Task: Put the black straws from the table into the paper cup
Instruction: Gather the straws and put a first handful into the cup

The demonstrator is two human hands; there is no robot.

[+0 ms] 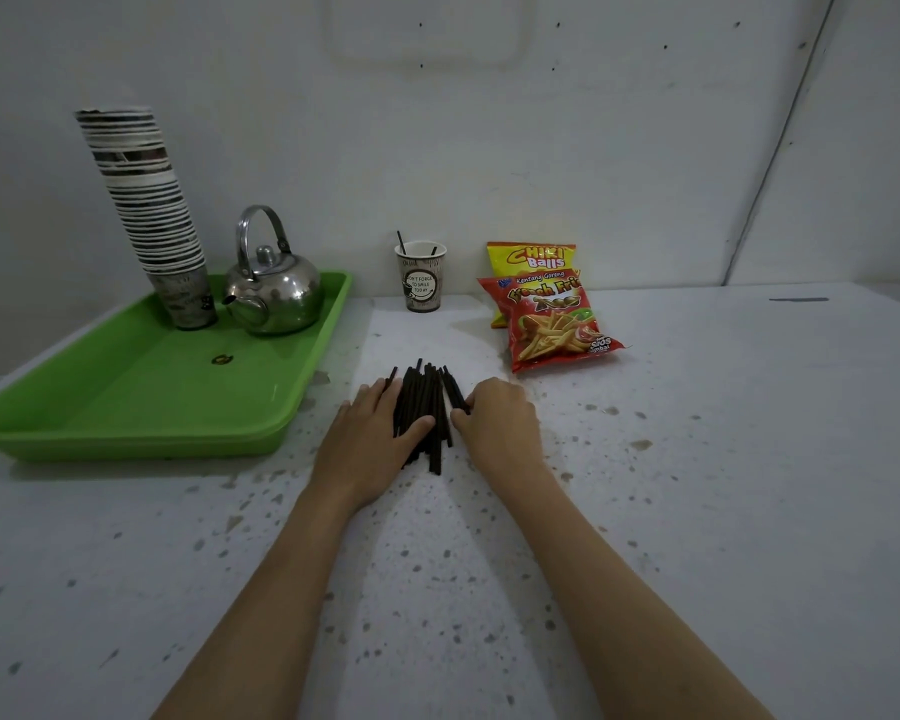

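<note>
A pile of several black straws [423, 407] lies on the speckled white table, pointing away from me. My left hand [370, 433] rests flat against the pile's left side, its thumb lying over the straws. My right hand [500, 418] presses against the right side, fingers curled onto a few straws at the edge. Neither hand has lifted a straw. The printed paper cup [421, 278] stands upright against the back wall, beyond the pile, with two black straws [401, 243] sticking out of it.
A green tray [141, 397] at the left holds a tall stack of paper cups [146, 210] and a steel kettle [274, 288]. Two snack bags [546, 314] lean by the wall, right of the cup. The wall runs close behind.
</note>
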